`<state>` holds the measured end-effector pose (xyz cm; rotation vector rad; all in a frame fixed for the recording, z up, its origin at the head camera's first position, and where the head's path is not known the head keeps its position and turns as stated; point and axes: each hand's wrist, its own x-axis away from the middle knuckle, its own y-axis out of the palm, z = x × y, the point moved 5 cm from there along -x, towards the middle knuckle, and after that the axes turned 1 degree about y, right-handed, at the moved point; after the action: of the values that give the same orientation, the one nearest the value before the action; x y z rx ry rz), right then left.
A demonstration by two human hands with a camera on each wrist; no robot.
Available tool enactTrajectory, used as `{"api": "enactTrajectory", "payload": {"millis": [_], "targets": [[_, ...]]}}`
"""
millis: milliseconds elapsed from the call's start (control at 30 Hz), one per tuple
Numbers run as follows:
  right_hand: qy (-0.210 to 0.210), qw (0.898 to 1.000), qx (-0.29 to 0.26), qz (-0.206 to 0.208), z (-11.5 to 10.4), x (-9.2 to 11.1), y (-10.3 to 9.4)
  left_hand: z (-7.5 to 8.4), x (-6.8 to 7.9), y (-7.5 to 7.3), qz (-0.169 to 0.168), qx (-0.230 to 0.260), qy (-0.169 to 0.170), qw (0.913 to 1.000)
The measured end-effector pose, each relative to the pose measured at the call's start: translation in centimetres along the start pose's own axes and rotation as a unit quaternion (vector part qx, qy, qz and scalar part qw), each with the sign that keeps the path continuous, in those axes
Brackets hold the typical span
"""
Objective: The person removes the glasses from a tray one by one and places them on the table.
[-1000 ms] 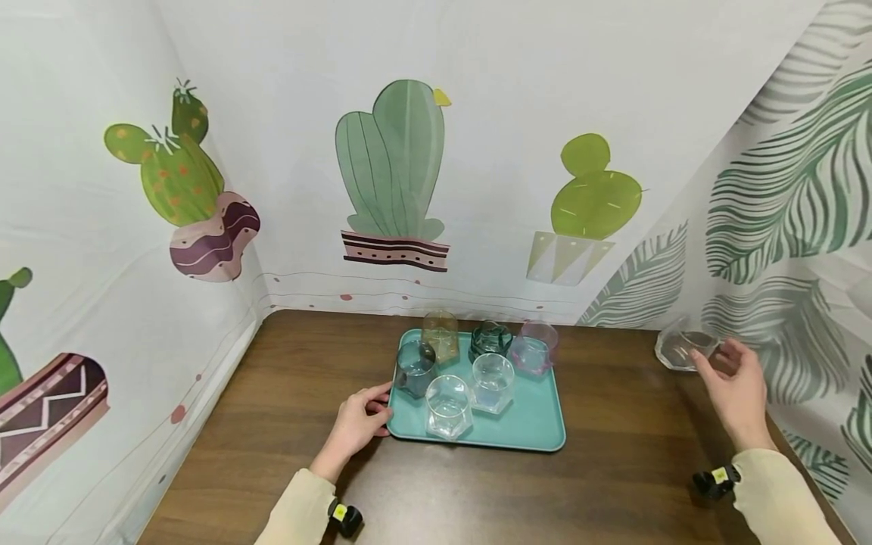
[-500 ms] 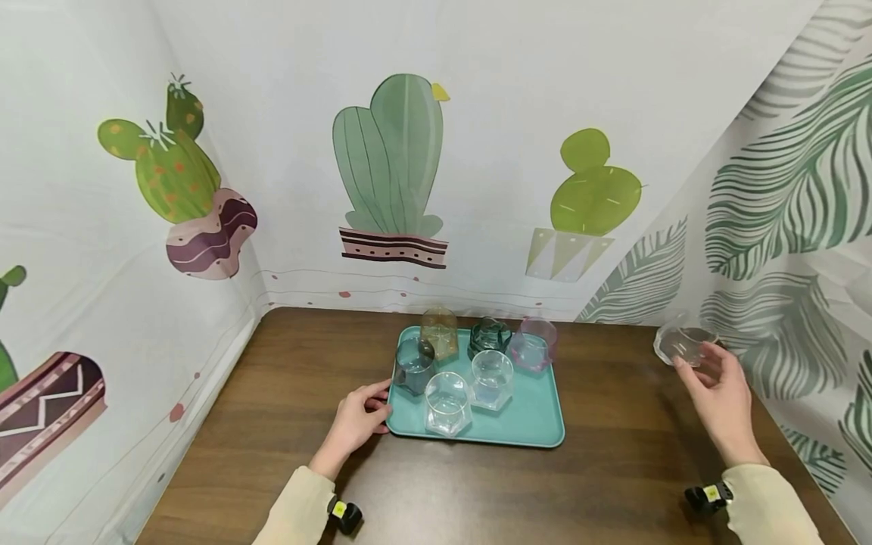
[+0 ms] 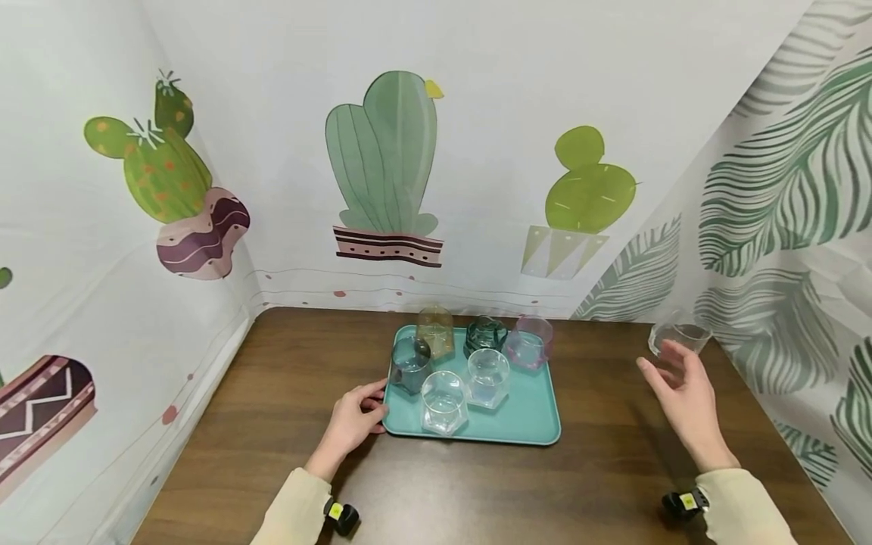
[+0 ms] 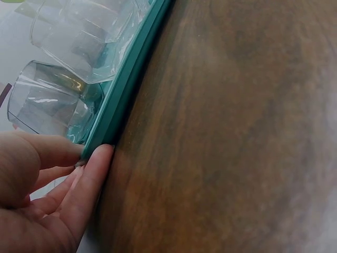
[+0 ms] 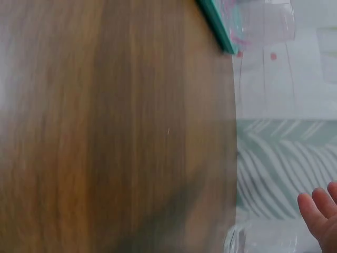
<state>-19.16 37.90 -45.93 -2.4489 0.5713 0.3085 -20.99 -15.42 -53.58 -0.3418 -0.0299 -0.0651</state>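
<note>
Head view: my left hand (image 3: 352, 415) is pinching the teal rectangular tray (image 3: 524, 416) at twelve o'clock, six tinted or clear glass tumblers (image 3: 487, 382) already aboard, while my empty, released right hand (image 3: 683, 405) is hovering by one clear glass cup (image 3: 691, 337), apparently outstanding, at two o'clock.

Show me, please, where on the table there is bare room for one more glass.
Bare tabletop lies between the teal tray and the lone clear glass, in front of the tray, and beyond the left hand, left of the tray. The tray's front-right corner is also free. Its left side, middle and back are crowded with six glasses.
</note>
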Motion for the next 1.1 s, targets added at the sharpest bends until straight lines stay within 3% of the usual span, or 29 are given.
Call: {"api": "enactTrajectory", "payload": {"millis": [433, 1100], "targets": [[-0.049, 0.997, -0.005, -0.053, -2.7, 0.7, 3.3, 0.1, -0.2, -0.1, 0.001, 0.002, 0.003, 1.0000], [-0.068, 0.993, -0.041, -0.090, -4.3, 1.0, 8.5, 0.0, 0.0, -0.1, 0.001, 0.004, 0.005, 1.0000]]}}
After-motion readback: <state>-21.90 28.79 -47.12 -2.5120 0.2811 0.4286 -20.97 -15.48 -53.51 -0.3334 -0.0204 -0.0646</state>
